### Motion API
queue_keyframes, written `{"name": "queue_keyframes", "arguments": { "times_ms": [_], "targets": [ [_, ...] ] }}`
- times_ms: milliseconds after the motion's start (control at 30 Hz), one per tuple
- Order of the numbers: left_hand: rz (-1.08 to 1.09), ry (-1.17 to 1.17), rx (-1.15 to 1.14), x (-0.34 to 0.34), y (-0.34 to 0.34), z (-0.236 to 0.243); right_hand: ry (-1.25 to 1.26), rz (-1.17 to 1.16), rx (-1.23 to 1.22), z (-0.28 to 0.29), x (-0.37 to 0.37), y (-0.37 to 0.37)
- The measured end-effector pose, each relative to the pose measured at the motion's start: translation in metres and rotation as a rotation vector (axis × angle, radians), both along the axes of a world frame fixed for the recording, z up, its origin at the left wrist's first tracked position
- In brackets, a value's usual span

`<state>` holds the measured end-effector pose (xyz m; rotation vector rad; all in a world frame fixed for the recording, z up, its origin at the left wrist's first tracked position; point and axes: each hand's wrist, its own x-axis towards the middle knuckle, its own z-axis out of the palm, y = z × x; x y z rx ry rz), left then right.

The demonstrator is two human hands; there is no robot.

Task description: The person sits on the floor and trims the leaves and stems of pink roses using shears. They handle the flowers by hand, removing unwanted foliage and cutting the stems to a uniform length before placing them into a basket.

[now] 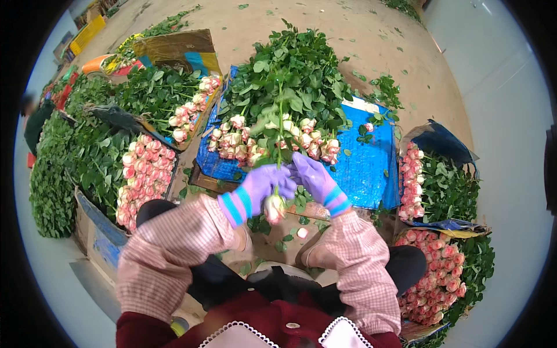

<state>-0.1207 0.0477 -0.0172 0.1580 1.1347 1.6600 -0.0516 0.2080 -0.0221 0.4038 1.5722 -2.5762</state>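
Note:
A single pink-and-white rose (pixel 274 209) hangs head down below my left hand (pixel 261 187), which is closed round its stem just above the bloom. The leafy stem points away from me, over the pile. My right hand (pixel 314 178) is beside the left, its bent fingers close to the stem and touching or nearly touching the left hand; anything in them is hidden. Both hands wear purple gloves with blue-striped cuffs. Beyond them, a heap of cut roses (pixel 231 140) lies on a blue-covered work surface (pixel 365 168), blooms toward me and leaves (pixel 290 69) to the far side.
Bundled pink roses (pixel 145 174) with dense foliage stand at my left, separated by cardboard (pixel 180 49). More bundles (pixel 432 272) are stacked at my right, near a pale wall (pixel 493 104). Loose leaves and a petal (pixel 301 232) litter the floor. Another person (pixel 38 127) is at the far left.

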Motion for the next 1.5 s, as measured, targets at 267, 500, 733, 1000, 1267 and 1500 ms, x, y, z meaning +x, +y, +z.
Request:
{"name": "queue_keyframes", "arguments": {
  "times_ms": [267, 500, 733, 1000, 1267, 1500],
  "targets": [
    [-0.238, 0.088, -0.161, 0.127, -0.027, -0.048, -0.259, 0.324, 0.703, -0.019, 0.033, -0.008],
    [-0.089, 0.457, 0.088, 0.077, -0.069, -0.019, -0.445, 0.305, 1.387, -0.059, 0.048, 0.016],
    [0.668, 0.889, -0.140, -0.083, -0.140, 0.106, -0.413, 0.268, 1.674, -0.119, 0.072, 0.027],
    [0.716, 0.910, -0.100, -0.096, -0.150, 0.095, -0.263, 0.521, 1.781, -0.191, 0.070, -0.004],
    [0.643, 0.875, -0.123, -0.098, -0.151, 0.092, -0.327, 0.623, 1.918, -0.197, 0.048, -0.033],
    [0.495, 0.810, -0.073, -0.105, -0.145, 0.089, -0.387, 0.566, 1.842, -0.186, 0.044, -0.041]
  ]
}}
